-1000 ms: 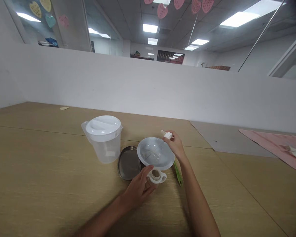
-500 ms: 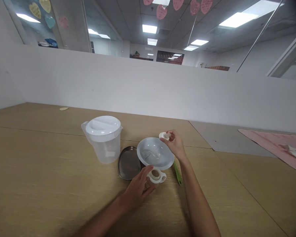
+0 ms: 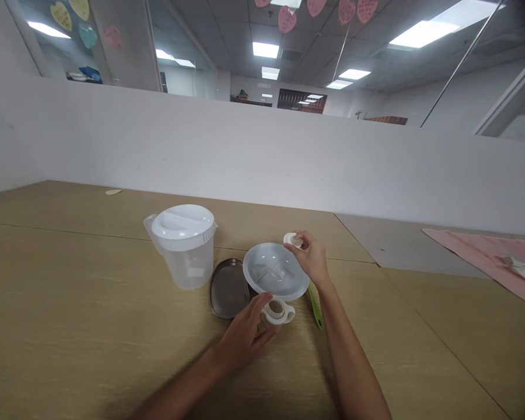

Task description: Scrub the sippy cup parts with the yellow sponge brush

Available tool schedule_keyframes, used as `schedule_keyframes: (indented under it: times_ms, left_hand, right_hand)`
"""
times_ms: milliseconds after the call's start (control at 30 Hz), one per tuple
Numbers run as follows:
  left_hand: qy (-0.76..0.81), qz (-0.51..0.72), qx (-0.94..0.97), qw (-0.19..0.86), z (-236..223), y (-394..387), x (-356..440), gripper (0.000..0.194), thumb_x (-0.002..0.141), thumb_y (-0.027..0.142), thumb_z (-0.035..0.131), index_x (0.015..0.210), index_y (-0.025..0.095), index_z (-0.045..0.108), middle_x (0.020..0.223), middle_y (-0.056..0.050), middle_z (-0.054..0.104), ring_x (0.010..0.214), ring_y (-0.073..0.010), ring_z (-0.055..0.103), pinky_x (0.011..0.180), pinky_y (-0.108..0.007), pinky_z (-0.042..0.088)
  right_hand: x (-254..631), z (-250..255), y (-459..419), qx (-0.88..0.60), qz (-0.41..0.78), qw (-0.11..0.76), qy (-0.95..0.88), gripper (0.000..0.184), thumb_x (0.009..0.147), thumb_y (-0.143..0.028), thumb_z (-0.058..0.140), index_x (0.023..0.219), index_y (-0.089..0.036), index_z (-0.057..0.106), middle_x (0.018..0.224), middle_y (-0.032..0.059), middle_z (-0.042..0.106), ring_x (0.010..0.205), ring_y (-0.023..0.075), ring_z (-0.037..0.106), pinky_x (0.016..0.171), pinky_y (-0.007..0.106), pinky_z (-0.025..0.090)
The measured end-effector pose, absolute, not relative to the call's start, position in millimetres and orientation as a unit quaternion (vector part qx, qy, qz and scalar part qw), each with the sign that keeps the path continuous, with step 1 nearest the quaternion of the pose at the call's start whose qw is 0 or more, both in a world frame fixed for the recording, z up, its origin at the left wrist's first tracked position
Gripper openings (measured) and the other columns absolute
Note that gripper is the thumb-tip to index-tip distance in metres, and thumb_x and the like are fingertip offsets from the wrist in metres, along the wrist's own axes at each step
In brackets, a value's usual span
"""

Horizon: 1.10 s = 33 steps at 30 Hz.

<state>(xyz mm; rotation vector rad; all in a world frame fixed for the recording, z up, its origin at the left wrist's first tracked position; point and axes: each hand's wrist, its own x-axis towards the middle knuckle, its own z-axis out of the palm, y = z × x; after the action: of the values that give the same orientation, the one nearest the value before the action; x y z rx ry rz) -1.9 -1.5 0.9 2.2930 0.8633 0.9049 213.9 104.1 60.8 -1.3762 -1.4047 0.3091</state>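
Note:
My left hand is closed round a small white bottle with a loop at its neck; its round mouth faces up, uncovered. Most of the bottle's body is hidden by the fingers. Between thumb and fingers, my right hand pinches a white lid, held at the far right rim of a pale bowl. The bowl stands just beyond the bottle. To its left lies a dark metal tray, partly behind my left hand. A green handle sticks out on the bowl's right side.
A clear pitcher with a white lid stands left of the tray. A pink cloth lies at the far right. Behind the table rises a white wall. A small pale flat piece lies at the back left.
My right hand has turned the lid slightly and shifted it a little. My left hand and the bottle have stayed in place.

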Motion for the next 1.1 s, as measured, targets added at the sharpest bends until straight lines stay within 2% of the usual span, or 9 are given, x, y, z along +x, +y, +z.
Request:
schedule_keyframes:
  times_ms: [267, 600, 700, 767, 900, 1000, 1100]
  left_hand:
    - [0.320, 0.339, 0.845, 0.263, 1, -2, -2, 0.053, 0.087, 0.029, 0.048, 0.135, 0.022, 0.026, 0.134, -0.012, 0.045, 0.120, -0.0239, 0.047, 0.099, -0.041, 0.043]
    - [0.316, 0.346, 0.845, 0.258, 1, -2, -2, 0.053, 0.087, 0.029, 0.049, 0.134, 0.022, 0.027, 0.133, -0.012, 0.046, 0.120, -0.0239, 0.047, 0.100, -0.043, 0.042]
    - [0.314, 0.348, 0.844, 0.261, 0, -2, -2, 0.053, 0.087, 0.028, 0.049, 0.135, 0.022, 0.027, 0.134, -0.012, 0.045, 0.120, -0.0238, 0.047, 0.099, -0.042, 0.043]
    - [0.315, 0.346, 0.844, 0.262, 0, -2, -2, 0.054, 0.087, 0.028, 0.049, 0.135, 0.023, 0.026, 0.135, -0.012, 0.044, 0.121, -0.0235, 0.047, 0.099, -0.042, 0.043]
    - [0.319, 0.340, 0.847, 0.255, 2, -2, -2, 0.053, 0.087, 0.029, 0.048, 0.135, 0.022, 0.026, 0.135, -0.012, 0.044, 0.122, -0.0229, 0.046, 0.100, -0.041, 0.042]
    - [0.316, 0.333, 0.851, 0.254, 3, -2, -2, 0.052, 0.087, 0.029, 0.048, 0.134, 0.022, 0.027, 0.135, -0.012, 0.043, 0.122, -0.0222, 0.046, 0.100, -0.040, 0.042]
    - [0.314, 0.331, 0.854, 0.249, 2, -1, -2, 0.051, 0.087, 0.030, 0.048, 0.133, 0.021, 0.027, 0.135, -0.012, 0.042, 0.123, -0.0224, 0.045, 0.101, -0.040, 0.042]
  right_hand:
    - [214, 63, 103, -0.603, 0.113, 0.516, -0.598, 0.024, 0.066, -0.040, 0.064, 0.068, -0.021, 0.050, 0.071, -0.0005, 0.061, 0.071, 0.0156, 0.056, 0.066, 0.026, 0.043]
    - [215, 65, 100, -0.612, 0.081, 0.483, -0.621, 0.022, 0.071, -0.036, 0.057, 0.087, -0.022, 0.051, 0.082, 0.0008, 0.062, 0.067, 0.0156, 0.054, 0.064, 0.027, 0.042]
    - [218, 66, 97, -0.618, 0.082, 0.434, -0.650, 0.030, 0.072, -0.031, 0.057, 0.099, -0.022, 0.051, 0.087, 0.0011, 0.062, 0.070, 0.0168, 0.056, 0.067, 0.028, 0.042]
    - [220, 68, 95, -0.605, 0.087, 0.388, -0.690, 0.032, 0.073, -0.027, 0.057, 0.105, -0.023, 0.052, 0.095, 0.0023, 0.062, 0.081, 0.0184, 0.057, 0.074, 0.030, 0.042]
    - [222, 71, 89, -0.598, 0.100, 0.291, -0.740, 0.028, 0.077, -0.024, 0.055, 0.104, -0.023, 0.059, 0.103, 0.0054, 0.060, 0.095, 0.0192, 0.056, 0.085, 0.032, 0.040]
    - [222, 75, 84, -0.609, 0.121, 0.235, -0.748, 0.030, 0.076, -0.023, 0.058, 0.106, -0.023, 0.060, 0.103, 0.0056, 0.060, 0.097, 0.0186, 0.056, 0.086, 0.030, 0.039]
    - [221, 76, 81, -0.619, 0.143, 0.196, -0.748, 0.040, 0.071, -0.023, 0.064, 0.110, -0.021, 0.055, 0.104, 0.0050, 0.062, 0.096, 0.0186, 0.056, 0.081, 0.027, 0.039]
